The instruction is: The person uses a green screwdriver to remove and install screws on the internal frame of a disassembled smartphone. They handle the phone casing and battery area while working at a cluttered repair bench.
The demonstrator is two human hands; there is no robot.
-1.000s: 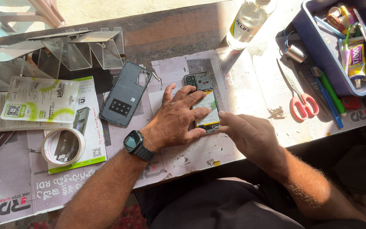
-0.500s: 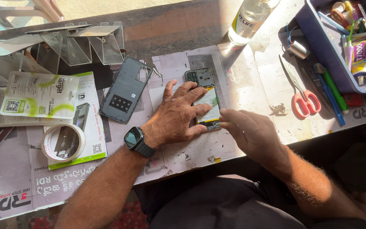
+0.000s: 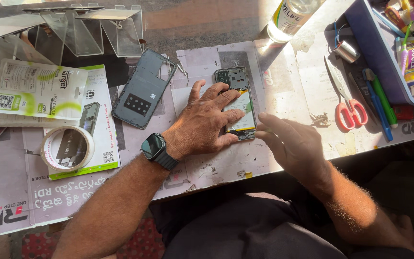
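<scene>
An opened phone (image 3: 238, 98) lies face down on newspaper at the table's middle, its circuit board and battery exposed. My left hand (image 3: 203, 122), a dark smartwatch on its wrist, lies flat with spread fingers pressing on the phone's left side and battery. My right hand (image 3: 291, 141) hovers just right of the phone, fingers apart and empty, its fingertips near the phone's lower right edge. The phone's removed dark back cover (image 3: 143, 88) rests to the left of my left hand.
A tape roll (image 3: 68, 148) and cable packets (image 3: 39, 93) lie at left, clear plastic stands (image 3: 92, 29) behind. Red-handled scissors (image 3: 348, 98), pens (image 3: 379, 103), a bottle (image 3: 293, 17) and a blue tray (image 3: 384, 52) of tools sit at right. The table edge runs beneath my hands.
My right hand has pulled back from the phone's right edge and now hovers apart from it. My left hand stays pressed on the phone.
</scene>
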